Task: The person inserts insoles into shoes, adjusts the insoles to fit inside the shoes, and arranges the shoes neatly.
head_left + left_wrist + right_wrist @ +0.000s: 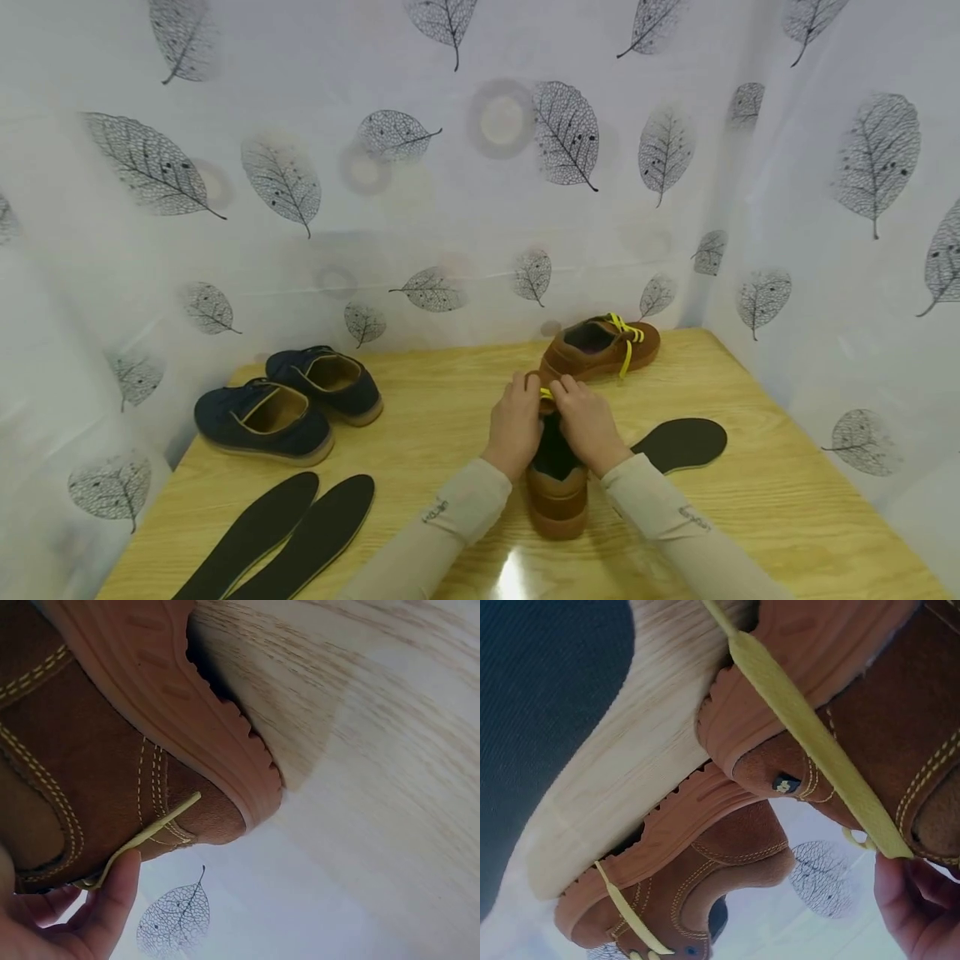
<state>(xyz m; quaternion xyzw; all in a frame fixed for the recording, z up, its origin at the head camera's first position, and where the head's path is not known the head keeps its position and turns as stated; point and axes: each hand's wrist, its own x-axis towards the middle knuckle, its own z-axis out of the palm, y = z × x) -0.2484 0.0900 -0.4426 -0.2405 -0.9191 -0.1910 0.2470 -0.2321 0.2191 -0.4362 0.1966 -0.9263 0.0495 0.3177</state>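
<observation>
We are lacing the near brown shoe [557,483]: left hand [515,427] and right hand [587,425] each pinch the yellow lace [546,392]; next, threading its eyelets

Small marks on both sleeve cuffs [437,510] seem like lettering, too blurred to read.

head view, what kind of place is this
Probably a staged recording booth, not a home or shop: a wooden table boxed in by leaf-print curtains, with shoes and loose black insoles laid out and both hands on a brown shoe.
</observation>
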